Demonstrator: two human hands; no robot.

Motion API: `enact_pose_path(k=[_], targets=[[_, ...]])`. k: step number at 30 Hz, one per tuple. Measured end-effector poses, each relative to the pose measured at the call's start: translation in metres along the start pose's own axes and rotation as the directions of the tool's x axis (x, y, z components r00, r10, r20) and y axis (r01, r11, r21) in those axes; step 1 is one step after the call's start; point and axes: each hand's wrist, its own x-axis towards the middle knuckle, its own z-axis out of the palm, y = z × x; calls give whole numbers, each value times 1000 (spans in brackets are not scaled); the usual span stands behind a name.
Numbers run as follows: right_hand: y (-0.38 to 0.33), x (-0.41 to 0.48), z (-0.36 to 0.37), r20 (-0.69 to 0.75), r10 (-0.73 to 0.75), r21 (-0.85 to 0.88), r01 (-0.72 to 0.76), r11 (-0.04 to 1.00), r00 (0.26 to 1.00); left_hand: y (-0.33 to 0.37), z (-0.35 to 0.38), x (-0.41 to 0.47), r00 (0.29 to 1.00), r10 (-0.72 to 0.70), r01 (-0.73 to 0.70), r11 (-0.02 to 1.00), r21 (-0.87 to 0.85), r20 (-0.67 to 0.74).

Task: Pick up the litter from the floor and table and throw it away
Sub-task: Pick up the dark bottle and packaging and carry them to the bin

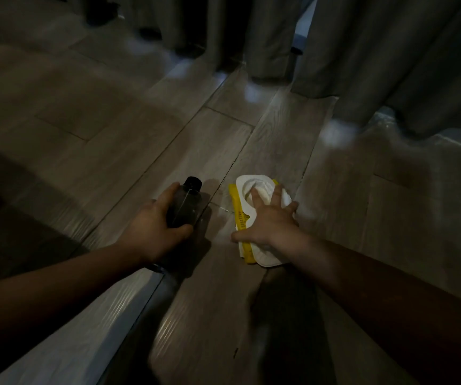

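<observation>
At frame centre a bottle (186, 205) is gripped by the left hand (151, 232); the right hand (268, 223) is spread open on a light, soft wipes pack (247, 218), best pinched at its edges.

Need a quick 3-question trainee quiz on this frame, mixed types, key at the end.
1. True or false: the left hand is closed around a clear bottle with a black cap.
2. Which hand lies on the yellow-and-white packet on the floor?
3. What hangs beyond the packet? A) curtains B) a ladder C) a bicycle

Key: 1 true. 2 the right hand, fingers spread, not yet closed. 3 A.
</observation>
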Motion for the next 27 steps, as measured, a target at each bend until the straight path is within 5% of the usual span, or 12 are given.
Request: enact_pose_path(k=[8, 27], targets=[[-5, 7, -6, 68, 62, -43, -59, 997, 996, 2, -2, 2, 1000, -22, 22, 1000, 20, 9], [10, 11, 10, -88, 2, 22, 0, 1000, 996, 16, 3, 4, 1000, -15, 14, 1000, 27, 16]])
